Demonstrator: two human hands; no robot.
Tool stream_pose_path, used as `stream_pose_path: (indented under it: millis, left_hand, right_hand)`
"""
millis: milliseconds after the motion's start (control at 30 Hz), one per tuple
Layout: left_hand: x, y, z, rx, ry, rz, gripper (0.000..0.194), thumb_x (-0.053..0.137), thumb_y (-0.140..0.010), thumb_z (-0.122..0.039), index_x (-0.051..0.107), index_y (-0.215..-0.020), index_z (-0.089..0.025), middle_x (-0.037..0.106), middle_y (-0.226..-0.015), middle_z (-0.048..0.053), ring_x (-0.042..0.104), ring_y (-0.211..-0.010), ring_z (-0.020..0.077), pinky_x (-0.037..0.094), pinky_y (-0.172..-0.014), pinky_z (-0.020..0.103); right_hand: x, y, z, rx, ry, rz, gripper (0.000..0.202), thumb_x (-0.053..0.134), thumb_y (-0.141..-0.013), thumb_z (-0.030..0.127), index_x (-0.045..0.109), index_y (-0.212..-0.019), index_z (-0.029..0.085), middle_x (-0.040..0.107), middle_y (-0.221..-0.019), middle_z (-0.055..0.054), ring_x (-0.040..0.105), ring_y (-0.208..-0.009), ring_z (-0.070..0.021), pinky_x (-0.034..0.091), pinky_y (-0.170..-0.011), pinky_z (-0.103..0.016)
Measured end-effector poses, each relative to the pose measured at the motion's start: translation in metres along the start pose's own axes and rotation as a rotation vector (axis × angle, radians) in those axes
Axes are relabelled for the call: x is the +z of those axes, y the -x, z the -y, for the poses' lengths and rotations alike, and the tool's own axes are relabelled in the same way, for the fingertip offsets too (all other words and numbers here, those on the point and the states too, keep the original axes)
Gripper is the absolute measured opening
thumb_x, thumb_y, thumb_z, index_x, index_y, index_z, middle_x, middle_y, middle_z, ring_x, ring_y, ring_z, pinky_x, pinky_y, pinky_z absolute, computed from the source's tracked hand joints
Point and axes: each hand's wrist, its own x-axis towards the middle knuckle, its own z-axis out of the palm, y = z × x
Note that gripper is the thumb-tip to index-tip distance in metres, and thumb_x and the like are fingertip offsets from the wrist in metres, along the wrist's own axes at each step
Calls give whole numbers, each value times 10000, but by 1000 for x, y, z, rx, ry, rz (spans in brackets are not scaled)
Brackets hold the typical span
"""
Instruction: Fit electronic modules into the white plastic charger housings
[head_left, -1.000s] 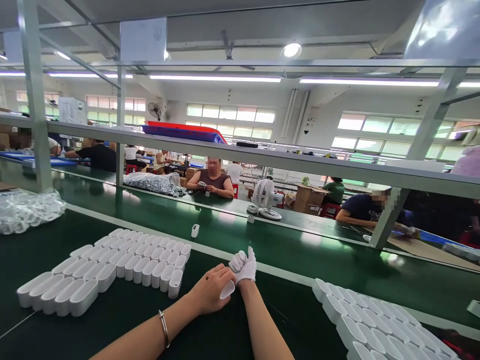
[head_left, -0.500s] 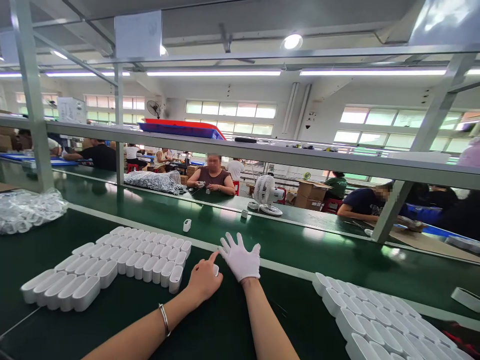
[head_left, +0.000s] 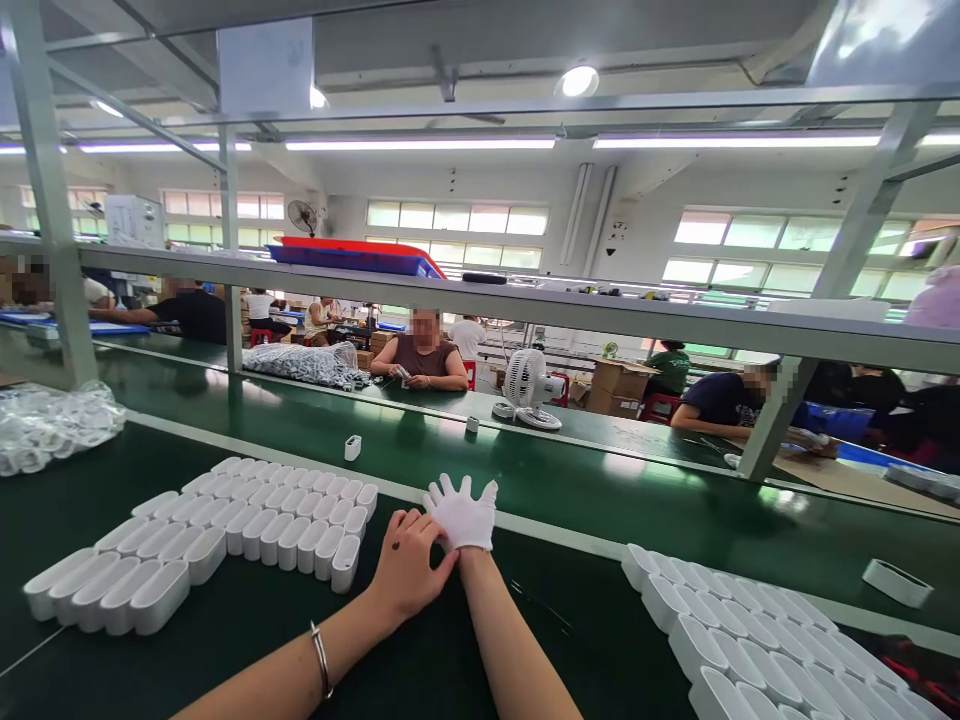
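Note:
My right hand [head_left: 463,515] wears a white glove, its fingers spread wide, above the dark green worktop. My left hand [head_left: 409,560], bare and with a metal bangle [head_left: 320,660] at the wrist, presses against the near side of the glove. Its thumb and fingers close at the glove's cuff, by the right wrist. To the left stand rows of white oval plastic housings [head_left: 274,535], open at the top. A second block of such housings [head_left: 750,620] is packed together on the right.
Single white housings sit on the green belt [head_left: 600,490], one left of centre [head_left: 352,447], another at the right [head_left: 896,582]. A clear bag of parts [head_left: 56,425] lies far left. Beyond the belt are a white fan [head_left: 525,385] and seated people. A metal shelf [head_left: 525,300] spans above.
My left hand has moved from the glove's fingertips down to its cuff, the pointing finger now bent in. The gloved hand has shifted slightly left. Loose housings on the belt have drifted left.

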Motion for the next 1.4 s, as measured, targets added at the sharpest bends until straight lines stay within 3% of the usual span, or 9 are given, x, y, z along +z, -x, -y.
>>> stream_pose_path:
  millis: [100,233,400,633,933,1100,1233,1300,1400]
  left_hand:
    - [2,-2,2,9,49,-11,191,464,-859,-199,652,-827,-195,662,-875,54,558,-837,236,376,-844,424]
    - [4,-2,-2,-3,145,6,317,354,-914,-222,611,-736,-165,649,-733,46,572,-699,194,416,-661,308]
    - [2,8,-26,-12,268,101,315,434,-881,-316,500,-608,-174,532,-562,-24,470,-508,121,309,-470,219]
    - [-14,3,-35,-135,424,-67,75,439,-753,-154,445,-689,-193,458,-602,-52,398,-519,104,288,-526,225]
    - [1,8,-33,-143,631,-83,287,490,-796,-328,412,-558,-186,418,-530,-44,364,-496,96,279,-478,209]
    - [8,0,-23,-204,620,-57,464,212,-911,-477,398,-581,-209,323,-367,-79,319,-285,97,213,-341,202]
    - [-1,4,-25,-51,523,-73,473,319,-899,-476,411,-527,-198,420,-457,-28,414,-419,115,274,-454,232]
    - [-7,11,-29,46,480,-84,446,392,-883,-422,408,-500,-194,449,-501,-9,406,-474,120,257,-501,257]
    - [-12,19,-34,308,302,-186,416,392,-901,-280,451,-498,-189,478,-486,2,392,-452,117,215,-491,279]
  right_hand:
    - [4,-3,-1,257,-374,-146,503,229,-886,482,672,-949,252,598,-1174,-99,503,-1177,-231,280,-932,-564]
    - [3,0,-1,451,-683,19,545,255,-817,657,498,-1236,406,483,-1330,-66,505,-1182,-243,338,-947,-544]
    - [-2,8,19,430,-805,72,607,344,-802,659,206,-1371,496,315,-1454,3,507,-1185,-209,388,-941,-501]
    - [4,2,86,319,-1054,339,573,343,-793,684,380,-1305,431,421,-1395,0,473,-1217,-242,346,-975,-532]
    - [7,3,70,-461,-15,68,414,573,-742,331,617,-1140,223,457,-1363,-61,372,-1277,-225,177,-1115,-425]
    - [10,-3,47,-118,-80,-134,620,453,-800,430,369,-1382,232,360,-1427,-92,413,-1257,-240,301,-1058,-439]
    - [8,-10,57,140,-222,-15,666,194,-873,549,39,-1470,299,371,-1409,-132,597,-1062,-228,476,-858,-425]
    - [7,-6,69,65,-240,40,658,224,-878,518,7,-1467,319,330,-1443,-102,547,-1139,-221,445,-908,-429]
    - [5,5,85,-370,25,55,658,411,-832,424,215,-1448,296,282,-1479,-43,336,-1315,-235,280,-1058,-448]
